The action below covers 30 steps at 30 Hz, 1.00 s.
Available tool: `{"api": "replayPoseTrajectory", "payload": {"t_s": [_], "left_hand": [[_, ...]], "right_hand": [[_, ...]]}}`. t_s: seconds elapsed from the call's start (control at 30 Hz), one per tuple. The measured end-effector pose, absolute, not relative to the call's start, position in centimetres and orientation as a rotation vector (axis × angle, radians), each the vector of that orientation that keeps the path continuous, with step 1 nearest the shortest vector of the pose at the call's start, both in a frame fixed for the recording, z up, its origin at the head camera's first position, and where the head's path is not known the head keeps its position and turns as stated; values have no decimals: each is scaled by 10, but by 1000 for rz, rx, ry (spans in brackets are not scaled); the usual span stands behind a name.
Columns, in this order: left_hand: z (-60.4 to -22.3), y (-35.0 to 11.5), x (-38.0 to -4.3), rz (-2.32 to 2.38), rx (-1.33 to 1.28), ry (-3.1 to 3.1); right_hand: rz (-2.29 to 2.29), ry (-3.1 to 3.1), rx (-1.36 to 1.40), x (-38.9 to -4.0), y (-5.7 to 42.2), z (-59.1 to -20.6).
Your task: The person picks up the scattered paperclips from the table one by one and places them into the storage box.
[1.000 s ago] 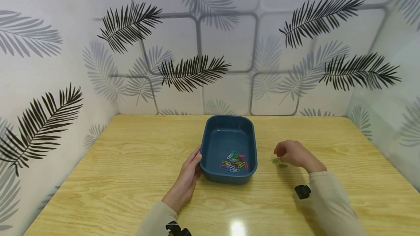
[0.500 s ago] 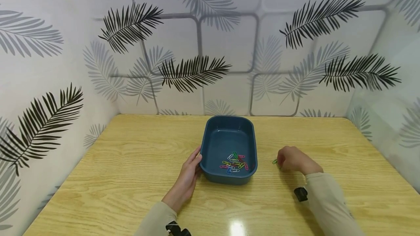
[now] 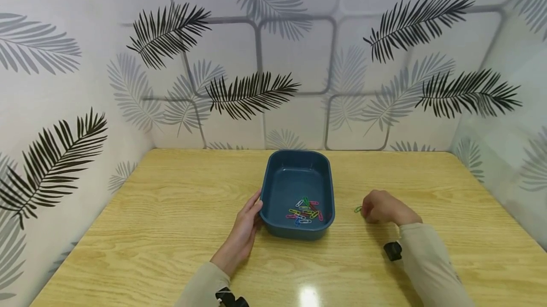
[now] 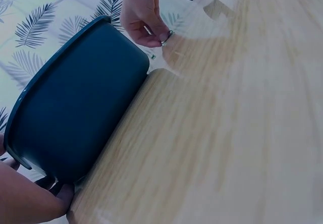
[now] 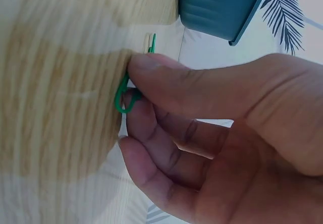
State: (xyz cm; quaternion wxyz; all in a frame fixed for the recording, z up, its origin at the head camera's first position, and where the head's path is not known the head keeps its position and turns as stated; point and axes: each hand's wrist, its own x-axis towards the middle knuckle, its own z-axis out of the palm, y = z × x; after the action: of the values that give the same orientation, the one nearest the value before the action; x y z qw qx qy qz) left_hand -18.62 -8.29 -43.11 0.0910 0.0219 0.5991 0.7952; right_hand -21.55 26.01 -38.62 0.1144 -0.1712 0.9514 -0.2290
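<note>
A dark blue rectangular tray (image 3: 297, 181) stands mid-table with several coloured paper clips (image 3: 305, 212) toward its near end. My left hand (image 3: 241, 231) holds the tray's left side, thumb over the rim and fingers low against the outside wall in the left wrist view. To the right of the tray, my right hand (image 3: 386, 208) is down at the tabletop. Between thumb and fingertips it pinches a green paper clip (image 5: 120, 94), partly covered by the thumb. A second green paper clip (image 3: 358, 209) lies just left of those fingers, on the tray side.
The wood-grain table (image 3: 179, 193) runs back to a leaf-patterned wall (image 3: 295, 122), with similar walls on both sides. A small black device (image 3: 393, 251) is strapped at the right wrist, and another black device (image 3: 231, 297) at the left.
My right hand has lowered onto the nearer of two loose green paper clips and now pinches it. The left hand and the tray have stayed in place.
</note>
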Motion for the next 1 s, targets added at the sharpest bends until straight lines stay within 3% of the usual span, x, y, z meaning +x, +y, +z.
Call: {"api": "replayPoseTrajectory", "payload": {"t_s": [1.0], "left_hand": [[-430, -84, -187, 2368, 65, 1779]], "right_hand": [[-816, 2924, -711, -219, 258, -381]]}}
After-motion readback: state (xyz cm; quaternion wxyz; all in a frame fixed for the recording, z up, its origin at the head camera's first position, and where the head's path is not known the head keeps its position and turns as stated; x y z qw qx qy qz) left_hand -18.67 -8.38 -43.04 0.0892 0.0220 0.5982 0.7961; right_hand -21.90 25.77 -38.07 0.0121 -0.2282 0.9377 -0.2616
